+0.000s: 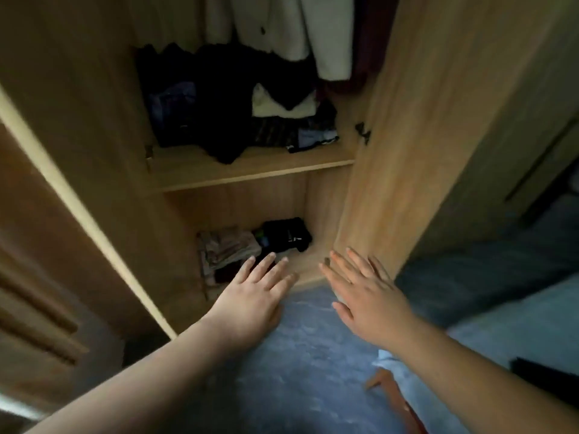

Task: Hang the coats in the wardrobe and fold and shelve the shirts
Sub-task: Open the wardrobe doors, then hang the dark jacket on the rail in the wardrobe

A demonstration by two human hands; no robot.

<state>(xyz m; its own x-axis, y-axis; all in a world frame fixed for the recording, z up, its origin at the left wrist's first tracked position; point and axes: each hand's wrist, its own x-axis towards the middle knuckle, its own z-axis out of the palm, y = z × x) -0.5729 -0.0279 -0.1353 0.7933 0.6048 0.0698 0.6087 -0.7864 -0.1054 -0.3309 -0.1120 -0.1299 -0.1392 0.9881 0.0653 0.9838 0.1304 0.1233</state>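
Note:
The wooden wardrobe [250,170] stands open before me. White and dark coats [291,29] hang at its top. A heap of dark and pale clothes [238,120] lies on the middle shelf. On the bottom shelf sit a folded pinkish stack [224,250] and a folded black garment [286,234]. My left hand [250,296] reaches toward the bottom shelf, fingers straight, holding nothing. My right hand [366,292] is stretched out beside it near the wardrobe's right door, fingers spread and empty.
The right wardrobe door [423,120] stands open close to my right hand. The left door [47,214] swings out at the left. Blue floor [297,355] lies below my arms. A bed with blue cover [517,292] is at the right.

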